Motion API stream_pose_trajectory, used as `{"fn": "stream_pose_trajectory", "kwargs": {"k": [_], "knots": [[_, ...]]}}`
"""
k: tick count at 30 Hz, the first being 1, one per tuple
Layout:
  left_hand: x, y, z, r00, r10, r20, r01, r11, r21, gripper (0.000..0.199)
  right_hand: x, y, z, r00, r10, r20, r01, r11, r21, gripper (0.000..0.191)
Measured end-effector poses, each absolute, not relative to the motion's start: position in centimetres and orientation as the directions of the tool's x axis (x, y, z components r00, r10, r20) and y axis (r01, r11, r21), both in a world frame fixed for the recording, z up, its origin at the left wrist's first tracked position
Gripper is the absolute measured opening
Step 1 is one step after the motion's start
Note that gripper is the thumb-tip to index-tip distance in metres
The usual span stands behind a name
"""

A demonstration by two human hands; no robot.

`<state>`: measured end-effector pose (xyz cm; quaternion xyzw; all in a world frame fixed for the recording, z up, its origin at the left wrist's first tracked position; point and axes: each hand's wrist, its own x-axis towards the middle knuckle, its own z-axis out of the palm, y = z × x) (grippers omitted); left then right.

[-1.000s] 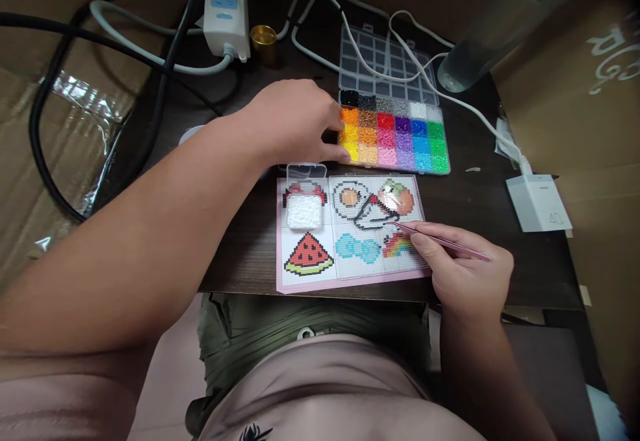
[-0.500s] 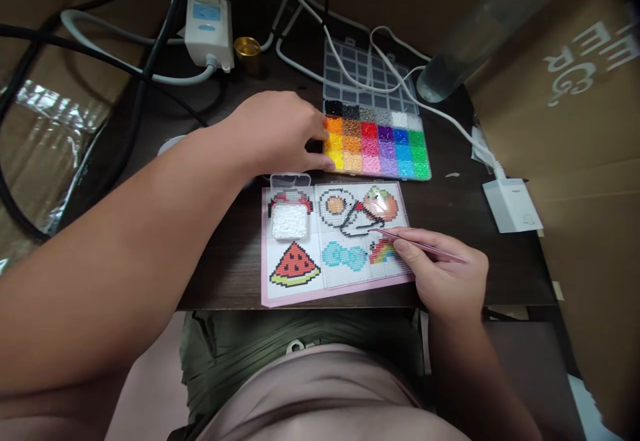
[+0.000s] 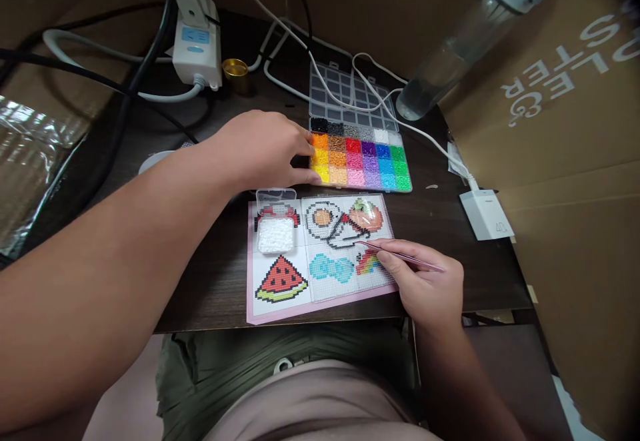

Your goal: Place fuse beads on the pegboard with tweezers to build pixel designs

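Pink tweezers [image 3: 407, 254] are pinched in my right hand [image 3: 433, 281], their tip pointing left over a clear pegboard [image 3: 327, 291]. That board lies on a pattern sheet [image 3: 280, 311] with a pink border. On the board are black outline beads with a bit of red, close to the tip. Printed pictures include a watermelon slice [image 3: 281, 280], an egg, a bow and a rainbow. A small open box of white beads [image 3: 277, 234] rests on the sheet. My left hand [image 3: 267, 148], fingers apart, touches the left edge of a sectioned box of coloured beads [image 3: 361, 161].
White cables cross the bead box's open lid [image 3: 350, 94]. Behind it on the right stands a clear bottle [image 3: 440, 61]. A power strip [image 3: 197, 44] and a gold cup [image 3: 235, 74] are at the back left; a white charger [image 3: 486, 214] lies right. Cardboard [image 3: 585, 181] walls the right side.
The view has shifted, so everything sits further left and slightly lower, and the bottle's cap now shows. Both hands keep their places at the bead box and over the pegboard.
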<state>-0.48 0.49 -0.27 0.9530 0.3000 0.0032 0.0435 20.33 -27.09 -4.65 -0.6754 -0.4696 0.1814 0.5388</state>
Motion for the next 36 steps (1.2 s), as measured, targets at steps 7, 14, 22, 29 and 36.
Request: {"fn": "stream_pose_trajectory", "kwargs": {"k": [7, 14, 22, 29, 36], "knots": [[-0.6, 0.6, -0.6, 0.803, 0.595, -0.025, 0.593, -0.795, 0.131, 0.061, 20.5, -27.2, -4.9, 0.482, 0.839, 0.252, 0.449, 0.010, -0.893, 0.003], [-1.0, 1.4, -1.5, 0.832, 0.553, 0.040, 0.545, -0.829, 0.124, 0.059, 20.1, -27.7, -5.0, 0.596, 0.728, 0.338, 0.461, 0.034, -0.887, 0.008], [-0.4, 0.4, -0.1, 0.811, 0.583, -0.050, 0.585, -0.810, 0.044, 0.061, 20.3, -28.3, -5.5, 0.595, 0.709, 0.379, 0.498, 0.045, -0.866, 0.008], [-0.6, 0.9, -0.7, 0.822, 0.569, -0.004, 0.567, -0.819, 0.083, 0.059, 20.4, -28.2, -5.6, 0.566, 0.723, 0.396, 0.501, 0.079, -0.862, 0.007], [-0.7, 1.0, -0.9, 0.814, 0.580, -0.012, 0.577, -0.807, 0.123, 0.061, 20.1, -27.9, -5.2, 0.561, 0.726, 0.397, 0.498, 0.087, -0.863, 0.009]]}}
